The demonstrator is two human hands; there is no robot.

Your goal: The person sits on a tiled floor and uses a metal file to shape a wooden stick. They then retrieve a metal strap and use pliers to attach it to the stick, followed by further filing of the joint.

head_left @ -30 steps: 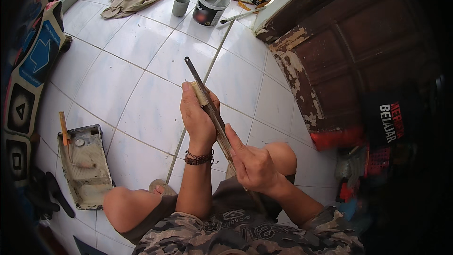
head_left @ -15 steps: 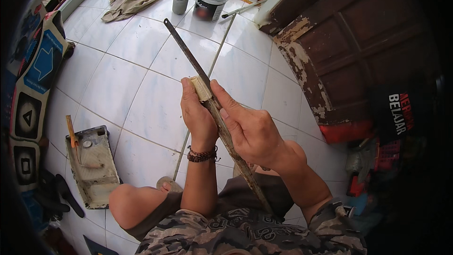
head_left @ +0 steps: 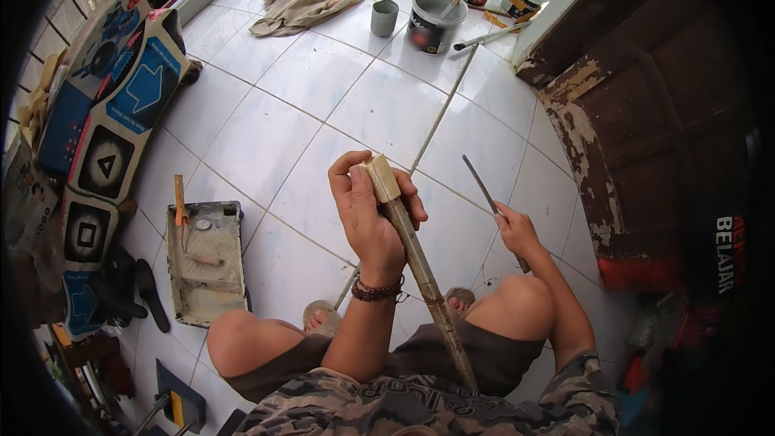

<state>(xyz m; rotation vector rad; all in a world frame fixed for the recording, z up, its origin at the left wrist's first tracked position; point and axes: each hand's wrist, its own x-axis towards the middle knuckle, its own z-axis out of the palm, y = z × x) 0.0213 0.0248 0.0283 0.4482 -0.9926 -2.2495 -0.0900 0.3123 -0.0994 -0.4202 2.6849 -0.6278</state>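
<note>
My left hand point(head_left: 367, 214) is wrapped round the upper end of a long brown stick point(head_left: 428, 282), which looks like bamboo. The stick slants from my lap up to the middle of the view. At its top is a pale, squared end point(head_left: 383, 178) between my thumb and fingers; whether this is a separate piece I cannot tell. Off to the right, above my knee, my right hand point(head_left: 517, 230) grips a narrow dark blade point(head_left: 479, 182), like a hacksaw blade. It points up and left, apart from the stick.
A paint tray point(head_left: 207, 274) with an orange-handled tool point(head_left: 180, 202) lies at left. A paint bucket point(head_left: 436, 24), a grey cup point(head_left: 384, 18) and a cloth point(head_left: 307, 6) are at the far side. A peeling brown door point(head_left: 662, 129) stands right; a printed board point(head_left: 105, 153) left.
My right hand has drawn the blade away from the stick, out to the right. My left hand still holds the stick, its fingers now curled round the pale end. The view has shifted.
</note>
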